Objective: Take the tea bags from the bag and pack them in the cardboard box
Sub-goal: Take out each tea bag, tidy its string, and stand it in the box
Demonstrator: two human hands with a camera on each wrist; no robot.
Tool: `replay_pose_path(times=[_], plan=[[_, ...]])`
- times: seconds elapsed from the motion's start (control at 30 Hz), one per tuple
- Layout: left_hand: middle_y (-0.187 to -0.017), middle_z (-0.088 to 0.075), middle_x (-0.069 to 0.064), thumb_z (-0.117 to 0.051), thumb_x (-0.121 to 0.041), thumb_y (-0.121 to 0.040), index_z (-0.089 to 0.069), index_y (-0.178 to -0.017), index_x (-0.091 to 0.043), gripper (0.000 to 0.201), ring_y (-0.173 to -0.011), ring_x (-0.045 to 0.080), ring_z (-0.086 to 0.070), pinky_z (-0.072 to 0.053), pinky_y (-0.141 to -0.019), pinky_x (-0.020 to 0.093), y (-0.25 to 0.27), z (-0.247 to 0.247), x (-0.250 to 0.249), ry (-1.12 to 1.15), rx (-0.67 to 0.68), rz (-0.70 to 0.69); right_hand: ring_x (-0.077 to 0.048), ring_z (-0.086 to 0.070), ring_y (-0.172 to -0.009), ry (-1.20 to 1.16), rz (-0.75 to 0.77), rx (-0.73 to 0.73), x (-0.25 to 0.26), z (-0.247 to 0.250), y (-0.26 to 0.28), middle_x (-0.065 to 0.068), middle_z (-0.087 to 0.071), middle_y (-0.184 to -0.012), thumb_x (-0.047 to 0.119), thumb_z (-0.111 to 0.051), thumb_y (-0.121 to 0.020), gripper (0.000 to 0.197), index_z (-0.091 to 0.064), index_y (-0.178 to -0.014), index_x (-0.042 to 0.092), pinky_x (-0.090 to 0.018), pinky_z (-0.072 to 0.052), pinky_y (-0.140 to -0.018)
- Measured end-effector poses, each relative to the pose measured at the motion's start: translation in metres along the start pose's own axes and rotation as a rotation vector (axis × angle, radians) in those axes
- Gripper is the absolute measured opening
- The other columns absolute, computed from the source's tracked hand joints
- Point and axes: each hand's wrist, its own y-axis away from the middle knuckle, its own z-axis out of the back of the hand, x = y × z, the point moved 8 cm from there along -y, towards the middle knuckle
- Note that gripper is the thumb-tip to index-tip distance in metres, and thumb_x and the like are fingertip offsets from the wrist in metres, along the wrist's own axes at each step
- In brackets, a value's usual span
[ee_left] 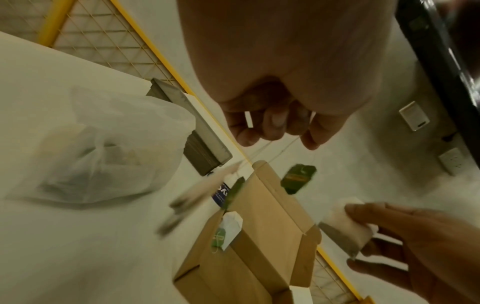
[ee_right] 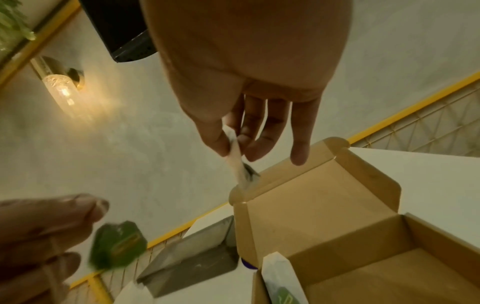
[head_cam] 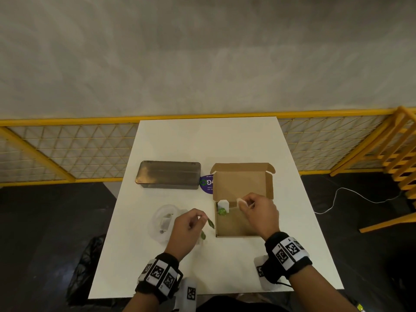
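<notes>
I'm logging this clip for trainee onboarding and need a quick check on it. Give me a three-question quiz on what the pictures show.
1. True or false: the brown cardboard box already holds one white paper tea bag, standing against its left wall.
2. What does the right hand pinch? A) a white tea bag B) a green paper tag C) the box flap
3. Fill in: the left hand holds thin strings from which green paper tags ____.

Key
1. True.
2. A: the pinched tea bag hangs over the open box.
3. Dangle; the translucent plastic bag lies left of that hand.
</notes>
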Motion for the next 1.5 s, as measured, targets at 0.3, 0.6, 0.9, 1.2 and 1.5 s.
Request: replay_pose_path(times=[0.3,0.6,0.9,1.2,1.5], plan=[[-0.048,-0.030,-0.010,-0.066,-0.021,-0.087,-0.069,-0.073,-0.025,0.015,-0.050,0.019,-0.040,-0.043,-0.058,0.030,-0.004,0.018,-0.007,-0.130,-0.067,0.031,-0.008,-0.061,-0.068,-0.245,-0.024,-0.287,-0.003,0.058,-0.008,0.010,-0.067,-0.072,0.041,-0.068,-0.085,0.017,-0.071,-0.082,0.024,-0.037,-0.055,-0.069],[-0.067,-0.056,0.028,-0.062,-0.018,-0.092,-0.071,-0.080,-0.028,0.018,-0.059,0.023,-0.048,-0.048,-0.061,0.025,-0.005,0.016,-0.045,0.042,0.000,-0.013,-0.012,-0.065,-0.083,-0.471,0.139,-0.213,0.034,0.067,-0.006,0.009,-0.070,-0.082,0.029,-0.072,-0.085,0.008,-0.070,-0.081,0.023,-0.042,-0.055,-0.081],[-0.076,-0.056,0.029,-0.059,-0.007,-0.093,-0.070,-0.077,-0.014,0.020,-0.062,0.022,-0.045,-0.040,-0.059,0.031,-0.005,0.026,-0.075,0.271,0.032,-0.011,-0.010,-0.067,-0.078,-0.530,0.185,-0.215,0.059,0.083,-0.004,0.009,-0.070,-0.080,0.021,-0.071,-0.086,0.002,-0.070,-0.085,0.021,-0.032,-0.057,-0.074],[-0.056,-0.034,0.007,-0.063,0.001,-0.088,-0.074,-0.092,-0.014,0.019,-0.056,0.019,-0.032,-0.038,-0.057,0.018,-0.006,0.036,-0.070,0.224,0.033,0.013,-0.013,-0.066,-0.073,-0.595,0.229,-0.423,0.069,0.139,-0.004,0.004,-0.070,-0.080,0.018,-0.069,-0.089,0.004,-0.070,-0.086,0.015,-0.028,-0.054,-0.067],[-0.055,-0.032,0.008,-0.062,-0.024,-0.091,-0.074,-0.105,-0.029,0.019,-0.058,0.024,-0.026,-0.033,-0.058,0.027,-0.005,0.032,-0.086,0.283,0.022,-0.002,-0.021,-0.069,-0.079,-0.643,0.266,-0.404,0.080,0.146,0.000,0.000,-0.072,-0.085,0.015,-0.070,-0.088,0.001,-0.070,-0.089,0.015,-0.037,-0.059,-0.071]])
